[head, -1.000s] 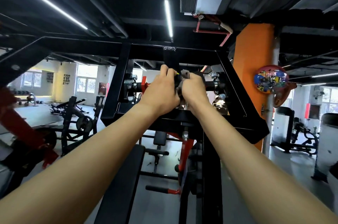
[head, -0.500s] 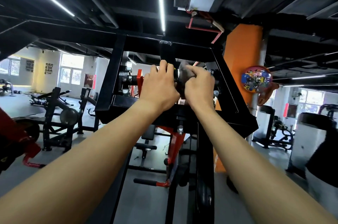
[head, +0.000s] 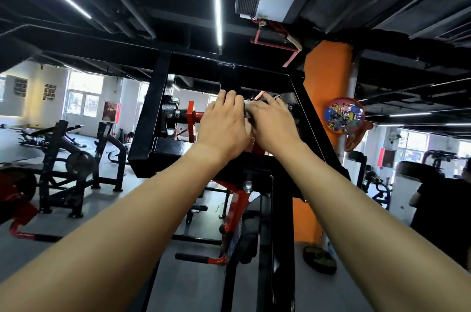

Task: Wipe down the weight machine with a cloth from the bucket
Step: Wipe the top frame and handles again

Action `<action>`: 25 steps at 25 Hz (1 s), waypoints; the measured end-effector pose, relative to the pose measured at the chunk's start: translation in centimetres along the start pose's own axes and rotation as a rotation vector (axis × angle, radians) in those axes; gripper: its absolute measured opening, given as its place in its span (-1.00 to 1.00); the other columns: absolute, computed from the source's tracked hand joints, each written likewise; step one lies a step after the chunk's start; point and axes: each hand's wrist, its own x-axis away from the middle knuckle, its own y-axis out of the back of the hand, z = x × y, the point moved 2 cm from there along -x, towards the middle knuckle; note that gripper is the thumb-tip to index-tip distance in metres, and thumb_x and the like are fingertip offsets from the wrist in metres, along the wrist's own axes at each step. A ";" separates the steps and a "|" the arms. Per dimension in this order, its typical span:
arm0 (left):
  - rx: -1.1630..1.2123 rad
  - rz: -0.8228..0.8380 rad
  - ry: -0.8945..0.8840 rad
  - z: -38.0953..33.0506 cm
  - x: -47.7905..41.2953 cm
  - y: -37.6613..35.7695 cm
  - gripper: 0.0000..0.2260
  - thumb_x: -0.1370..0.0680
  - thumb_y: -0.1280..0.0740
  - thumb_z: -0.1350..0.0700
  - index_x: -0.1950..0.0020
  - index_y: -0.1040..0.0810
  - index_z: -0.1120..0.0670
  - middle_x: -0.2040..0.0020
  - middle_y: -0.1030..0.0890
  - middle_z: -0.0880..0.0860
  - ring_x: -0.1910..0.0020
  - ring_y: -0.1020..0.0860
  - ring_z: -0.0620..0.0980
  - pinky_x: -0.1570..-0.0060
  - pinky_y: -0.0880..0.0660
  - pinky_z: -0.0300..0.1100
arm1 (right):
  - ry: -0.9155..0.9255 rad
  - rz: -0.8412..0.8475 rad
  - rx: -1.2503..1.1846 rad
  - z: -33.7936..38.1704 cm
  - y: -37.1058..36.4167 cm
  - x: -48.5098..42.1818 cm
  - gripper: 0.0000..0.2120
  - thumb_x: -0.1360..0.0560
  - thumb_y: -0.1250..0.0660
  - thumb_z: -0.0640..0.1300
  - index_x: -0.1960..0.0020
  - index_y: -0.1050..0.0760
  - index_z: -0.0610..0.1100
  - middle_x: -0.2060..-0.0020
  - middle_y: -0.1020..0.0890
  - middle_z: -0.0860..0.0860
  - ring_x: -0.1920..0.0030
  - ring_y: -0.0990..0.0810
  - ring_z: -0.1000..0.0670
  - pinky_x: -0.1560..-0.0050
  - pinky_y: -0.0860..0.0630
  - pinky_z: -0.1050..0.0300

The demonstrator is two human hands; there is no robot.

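The weight machine's black frame fills the middle of the view, with a black axle and red pivot running across its top opening. My left hand reaches up with its fingers curled over the axle. Right beside it and touching it, my right hand covers a grey cloth pressed on the axle. Only a small pale strip of the cloth shows between the two hands. The right hand is slightly blurred. No bucket is in view.
An orange pillar with a colourful round ornament stands behind the machine on the right. A person in black is at the right edge. A weight plate lies on the floor. More black machines stand to the left.
Both hands stay together on the axle. My right hand has rolled further over the cloth, so less of it shows. The view has shifted slightly.
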 end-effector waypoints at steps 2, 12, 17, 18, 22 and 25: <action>-0.032 0.001 0.022 -0.1 -0.1 0.0 -0.74 -0.61 -0.17 0.03 -0.22 -0.41 0.15 -0.32 -0.46 0.13 -0.42 -0.37 0.17 -0.35 -0.35 0.03 | -0.078 -0.019 -0.048 1.1 -0.3 -0.7 -0.80 -0.57 -0.28 -0.14 -0.14 -0.61 -0.04 -0.11 -0.65 0.00 -0.37 -0.45 -0.15 -0.44 -0.35 -0.05; -0.030 0.015 0.035 -0.4 -0.3 -0.2 -0.73 -0.60 -0.18 0.00 -0.21 -0.41 0.14 -0.26 -0.46 0.14 -0.39 -0.38 0.18 -0.34 -0.38 0.07 | -0.142 -0.024 -0.244 1.0 0.7 -0.1 -0.80 -0.52 -0.26 -0.23 0.04 -0.63 -0.01 0.09 -0.64 0.06 -0.29 -0.48 -0.13 -0.35 -0.40 0.04; -0.048 0.035 0.067 -1.4 -0.6 0.2 -0.70 -0.58 -0.22 0.01 -0.22 -0.39 0.16 -0.27 -0.44 0.16 -0.36 -0.38 0.21 -0.37 -0.34 0.05 | -0.139 -0.097 -0.478 -0.4 2.9 2.4 -0.62 -0.44 -0.23 -0.32 -0.08 -0.68 0.00 0.04 -0.67 0.09 -0.11 -0.45 -0.03 -0.15 -0.41 0.13; -0.055 0.046 0.087 -1.7 -0.8 0.1 -0.70 -0.58 -0.23 0.03 -0.24 -0.39 0.17 -0.29 -0.44 0.18 -0.40 -0.36 0.23 -0.42 -0.30 0.05 | -0.187 -0.210 -0.527 -1.0 3.5 2.9 -0.59 -0.41 -0.22 -0.33 -0.09 -0.68 -0.01 0.01 -0.67 0.08 -0.08 -0.49 -0.01 -0.13 -0.42 0.16; -0.050 0.085 -0.002 -2.9 -1.9 -0.2 -0.53 -0.58 -0.31 0.13 -0.46 -0.33 0.21 -0.52 -0.33 0.19 -0.61 -0.12 0.19 -0.61 0.00 0.09 | -0.513 -0.366 -0.682 -4.1 3.5 3.3 -0.58 -0.44 -0.20 -0.42 -0.06 -0.67 -0.05 0.00 -0.65 0.01 0.03 -0.56 0.07 0.07 -0.38 0.54; -0.058 0.171 -0.114 -2.8 -2.8 -1.0 -0.47 -0.64 -0.18 0.10 -0.63 -0.21 0.08 -0.63 -0.23 0.09 -0.64 -0.07 0.13 -0.60 0.07 0.04 | -0.472 -0.122 -0.579 -4.5 1.8 3.6 -0.71 -0.46 -0.25 -0.38 0.14 -0.64 -0.06 0.15 -0.66 -0.03 0.13 -0.63 -0.06 0.13 -0.54 0.17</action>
